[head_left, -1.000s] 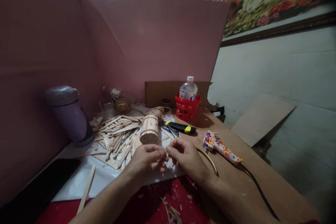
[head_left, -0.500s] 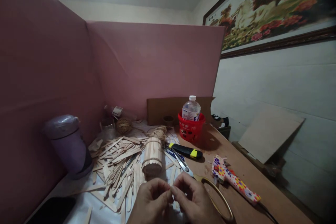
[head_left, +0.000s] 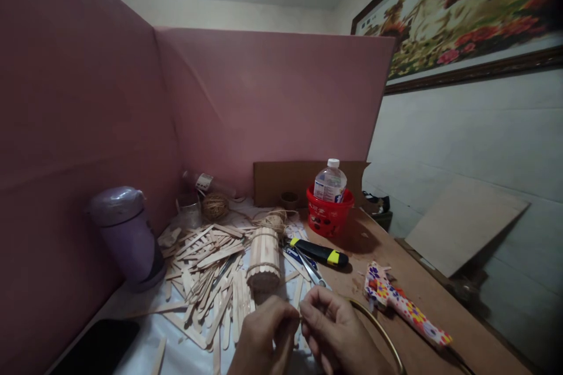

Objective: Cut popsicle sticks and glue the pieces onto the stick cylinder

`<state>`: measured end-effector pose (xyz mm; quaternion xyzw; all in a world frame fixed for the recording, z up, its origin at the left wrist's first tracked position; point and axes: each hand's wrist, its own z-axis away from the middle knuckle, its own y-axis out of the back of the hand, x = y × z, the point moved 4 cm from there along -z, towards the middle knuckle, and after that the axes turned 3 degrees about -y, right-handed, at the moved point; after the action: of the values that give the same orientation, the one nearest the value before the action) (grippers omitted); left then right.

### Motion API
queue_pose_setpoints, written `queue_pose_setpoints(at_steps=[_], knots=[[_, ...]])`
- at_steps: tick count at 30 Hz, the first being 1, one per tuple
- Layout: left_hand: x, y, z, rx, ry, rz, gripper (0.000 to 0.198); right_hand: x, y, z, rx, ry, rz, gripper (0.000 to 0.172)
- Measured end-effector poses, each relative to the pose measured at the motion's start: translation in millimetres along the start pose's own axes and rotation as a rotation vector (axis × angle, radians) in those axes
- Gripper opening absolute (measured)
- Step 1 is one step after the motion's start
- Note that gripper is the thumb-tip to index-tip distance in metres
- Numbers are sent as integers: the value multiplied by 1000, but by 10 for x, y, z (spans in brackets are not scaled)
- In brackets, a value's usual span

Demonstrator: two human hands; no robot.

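My left hand (head_left: 266, 334) and my right hand (head_left: 336, 328) meet low in the middle, thumbs and forefingers pinched tip to tip. Something tiny shows between the fingertips, too small to name. Just beyond them lies a barrel-shaped piece made of craft sticks (head_left: 264, 259), with twine around it. The scissors (head_left: 310, 268) lie partly under my right hand, one gold handle loop showing beside it. A black and yellow utility knife (head_left: 319, 252) rests behind the scissors. Loose craft sticks (head_left: 206, 275) are heaped to the left.
A floral-wrapped glue gun (head_left: 402, 302) with a cord lies at right. A red bucket (head_left: 329, 214) holds a plastic bottle (head_left: 329, 183). Twine ball (head_left: 215, 206) and clear cup (head_left: 190, 211) stand at the back. Purple tumbler (head_left: 127, 240) and dark phone-like slab (head_left: 99, 345) are left.
The view has shifted slightly, so the scene sits further right. My hands stay together at the fingertips, with the left wrist turned a little and the right fingers slightly more spread.
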<state>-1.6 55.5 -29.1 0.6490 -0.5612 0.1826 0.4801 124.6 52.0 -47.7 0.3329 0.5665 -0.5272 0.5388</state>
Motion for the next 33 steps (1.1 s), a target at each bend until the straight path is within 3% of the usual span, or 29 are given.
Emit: queue_pose_setpoints(at_steps=[5,7,10,11,14,15,20,28,33], knots=[[-27,-46,57,82,-329,-131,25,65,31,-73,-121,-68,-145,40],[-3,-18,55,65,-343,-145,24,61,25,-80,-150,-90,-214,37],[46,56,6,29,-193,-38,19,21,19,-56,-118,-108,-283,33],[38,84,-17,49,-79,55,16,6,18,-42,-99,-112,-287,33],[-106,80,-32,129,463,482,24,-35,30,1,-36,-94,-226,32],[-127,56,-35,138,556,621,28,-50,39,13,-14,-76,-189,31],[-141,4,-47,158,720,923,28,-121,98,38,102,13,-56,30],[-68,4,5,84,849,959,9,-171,84,51,123,35,12,27],[-83,8,7,83,919,983,13,-180,66,69,130,37,57,24]])
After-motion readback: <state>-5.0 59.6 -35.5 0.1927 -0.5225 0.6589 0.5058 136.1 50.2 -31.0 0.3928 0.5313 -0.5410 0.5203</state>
